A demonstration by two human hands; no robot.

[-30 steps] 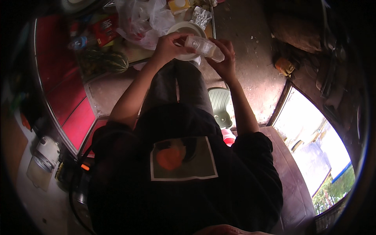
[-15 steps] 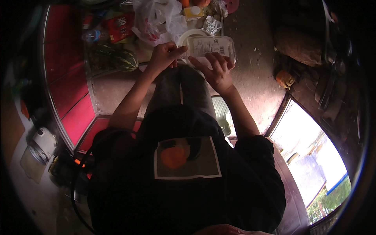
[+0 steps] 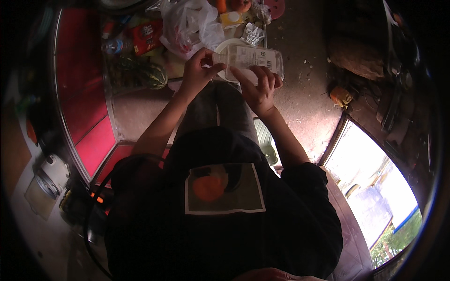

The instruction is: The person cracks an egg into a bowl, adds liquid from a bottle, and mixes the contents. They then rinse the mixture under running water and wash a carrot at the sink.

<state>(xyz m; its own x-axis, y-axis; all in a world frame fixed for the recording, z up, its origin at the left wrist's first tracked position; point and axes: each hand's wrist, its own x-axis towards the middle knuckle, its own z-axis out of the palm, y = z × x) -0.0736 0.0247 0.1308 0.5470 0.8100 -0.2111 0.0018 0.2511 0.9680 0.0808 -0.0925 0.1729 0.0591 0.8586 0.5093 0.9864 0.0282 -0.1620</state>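
A clear plastic box (image 3: 255, 55) with a white printed label is held up over my knees, tilted so that its label shows. My left hand (image 3: 199, 74) pinches the box's left end between thumb and fingers. Along the near edge, my right hand (image 3: 258, 91) grips the box, thumb toward the left and fingers bent against its right part. What the box contains, if anything, I cannot make out. Just beyond it, partly covered, is a round white bowl (image 3: 224, 45).
A low table ahead carries a white plastic bag (image 3: 194, 28), a red packet (image 3: 146, 36), a striped green melon or squash (image 3: 152, 75), a yellow carton (image 3: 231, 19) and crumpled foil (image 3: 253, 34). Red panels (image 3: 84, 103) stand at left; a green ridged stool (image 3: 265, 140) is by my right leg.
The left hand's fingers have closed in on the box's left end. The box has shifted slightly right and tilted a little, and the right hand has moved slightly with it.
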